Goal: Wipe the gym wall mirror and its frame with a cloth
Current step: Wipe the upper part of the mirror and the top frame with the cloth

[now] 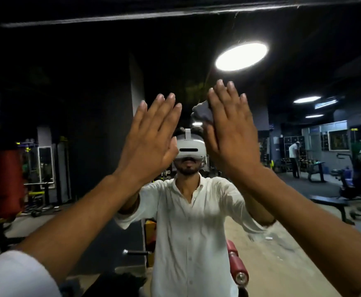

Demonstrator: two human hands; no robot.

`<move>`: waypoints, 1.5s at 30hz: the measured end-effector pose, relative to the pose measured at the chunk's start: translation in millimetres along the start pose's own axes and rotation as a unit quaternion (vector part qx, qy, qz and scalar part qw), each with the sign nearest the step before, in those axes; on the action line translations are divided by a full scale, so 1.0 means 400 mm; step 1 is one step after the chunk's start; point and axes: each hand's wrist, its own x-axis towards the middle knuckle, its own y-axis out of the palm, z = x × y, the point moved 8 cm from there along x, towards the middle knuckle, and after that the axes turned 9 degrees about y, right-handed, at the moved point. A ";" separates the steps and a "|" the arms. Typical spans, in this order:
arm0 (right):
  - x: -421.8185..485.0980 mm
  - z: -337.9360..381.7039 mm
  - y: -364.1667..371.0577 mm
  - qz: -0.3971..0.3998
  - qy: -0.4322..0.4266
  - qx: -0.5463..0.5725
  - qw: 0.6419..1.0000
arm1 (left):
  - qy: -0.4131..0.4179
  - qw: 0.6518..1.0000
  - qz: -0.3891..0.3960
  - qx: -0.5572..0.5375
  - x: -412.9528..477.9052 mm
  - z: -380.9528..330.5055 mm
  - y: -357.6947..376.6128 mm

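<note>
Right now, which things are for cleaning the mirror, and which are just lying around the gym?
For the job: crumpled grey cloth, large wall mirror, right hand pressing the cloth, left hand.
Just lying about: red punching bag, black flat bench, red padded rollers.

Mirror [85, 99]: large wall pane, upright, filling nearly the whole view. The glass reflects a dim gym interior. A dark strip [175, 15] runs along the top edge; cannot tell whether it is the frame.

Cloth [203, 113]: grey, crumpled into a wad, high on the glass and just right of centre. The flat right hand [231, 133] presses it to the pane. Only its left part shows past the hand's edge.
</note>
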 end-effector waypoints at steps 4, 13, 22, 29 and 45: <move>-0.064 0.029 0.025 0.047 -0.120 -0.014 0.992 | -0.015 1.000 0.008 0.018 -0.002 -0.018 0.020; -0.014 -0.075 -0.010 0.005 -0.015 0.030 0.999 | 0.016 0.999 0.031 0.012 0.010 -0.083 0.039; -0.183 -0.113 -0.017 0.033 -0.001 0.044 0.998 | 0.026 0.999 0.046 -0.009 -0.068 -0.170 0.056; -0.595 -0.036 0.010 0.158 -0.263 0.005 0.952 | 0.001 0.996 0.078 -0.037 -0.293 -0.349 0.067; -0.918 -0.092 0.069 0.234 -0.357 -0.026 0.904 | 0.053 0.996 0.067 -0.034 -0.384 -0.433 0.066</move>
